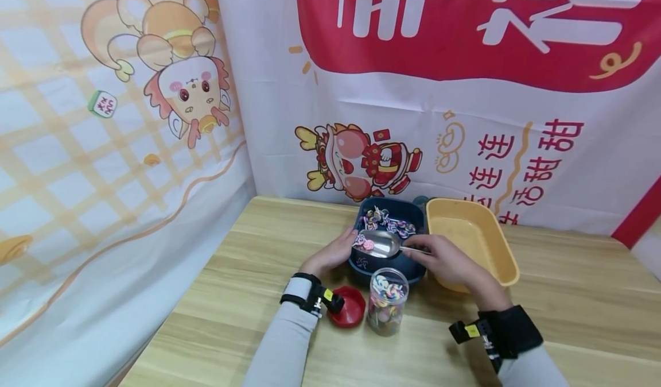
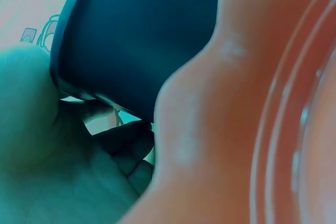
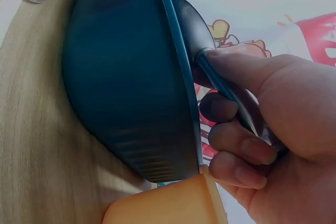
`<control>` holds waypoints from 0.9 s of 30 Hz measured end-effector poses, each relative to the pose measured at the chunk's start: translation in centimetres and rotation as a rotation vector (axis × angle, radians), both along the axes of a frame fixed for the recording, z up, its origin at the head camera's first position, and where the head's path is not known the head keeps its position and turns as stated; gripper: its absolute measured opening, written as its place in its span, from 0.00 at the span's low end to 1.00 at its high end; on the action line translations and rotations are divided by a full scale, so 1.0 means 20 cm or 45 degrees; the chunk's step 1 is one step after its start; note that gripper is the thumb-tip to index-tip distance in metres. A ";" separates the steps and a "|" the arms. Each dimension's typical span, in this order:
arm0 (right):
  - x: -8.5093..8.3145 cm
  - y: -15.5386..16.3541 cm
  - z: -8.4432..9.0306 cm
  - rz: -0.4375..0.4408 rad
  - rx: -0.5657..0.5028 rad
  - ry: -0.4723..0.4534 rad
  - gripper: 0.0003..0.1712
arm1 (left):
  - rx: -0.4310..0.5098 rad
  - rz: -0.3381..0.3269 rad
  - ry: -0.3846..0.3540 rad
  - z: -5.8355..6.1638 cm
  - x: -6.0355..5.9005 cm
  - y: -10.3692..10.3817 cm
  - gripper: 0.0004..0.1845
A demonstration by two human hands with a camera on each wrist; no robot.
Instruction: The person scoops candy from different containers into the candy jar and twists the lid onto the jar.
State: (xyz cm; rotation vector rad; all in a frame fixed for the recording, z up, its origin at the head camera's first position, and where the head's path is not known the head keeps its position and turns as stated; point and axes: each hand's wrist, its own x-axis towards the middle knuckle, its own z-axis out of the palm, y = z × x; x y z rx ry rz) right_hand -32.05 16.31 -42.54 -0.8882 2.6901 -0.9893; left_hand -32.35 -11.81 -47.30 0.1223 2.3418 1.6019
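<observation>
My right hand (image 1: 448,259) grips the handle of a metal scoop (image 1: 386,246), thumb along it and fingers curled below in the right wrist view. The scoop lies level over a dark blue basin (image 1: 395,271), with a few wrapped swirl lollipop candies (image 1: 364,243) at its tip. More candies (image 1: 379,219) lie in the far part of the basin. My left hand (image 1: 335,254) holds the basin's left side, fingers curled around its outside wall in the left wrist view. Before the basin stands a clear jar (image 1: 386,318), uncapped and filled with similar candies.
A yellow basin (image 1: 477,240) stands against the blue one on the right. A red scalloped lid (image 1: 349,308) lies left of the jar, just under my left wrist camera. Behind the wooden table (image 1: 232,283) hangs a printed cloth (image 1: 268,146).
</observation>
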 end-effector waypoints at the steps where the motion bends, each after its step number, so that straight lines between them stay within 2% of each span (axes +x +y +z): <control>1: 0.00 0.00 0.00 0.001 0.000 0.007 0.17 | 0.000 -0.001 -0.001 0.00 0.00 0.00 0.33; 7: -0.01 -0.01 0.00 -0.016 0.000 0.038 0.20 | -0.021 -0.012 0.028 0.02 0.00 0.00 0.34; 14: -0.02 0.00 -0.01 -0.050 -0.016 0.052 0.20 | -0.034 0.017 0.006 0.01 0.00 0.00 0.36; 18: -0.02 0.00 -0.01 -0.060 -0.012 0.058 0.20 | -0.020 0.012 0.003 0.00 0.00 0.00 0.36; 22: -0.02 0.01 -0.01 -0.063 -0.021 0.055 0.21 | 0.047 0.011 -0.012 0.01 0.01 0.00 0.36; 25: -0.01 0.03 0.00 -0.070 -0.071 0.052 0.21 | 0.092 0.006 -0.015 0.01 0.01 0.00 0.35; 27: 0.00 0.04 0.02 -0.079 -0.134 0.052 0.20 | 0.079 -0.004 -0.009 0.01 0.01 0.00 0.35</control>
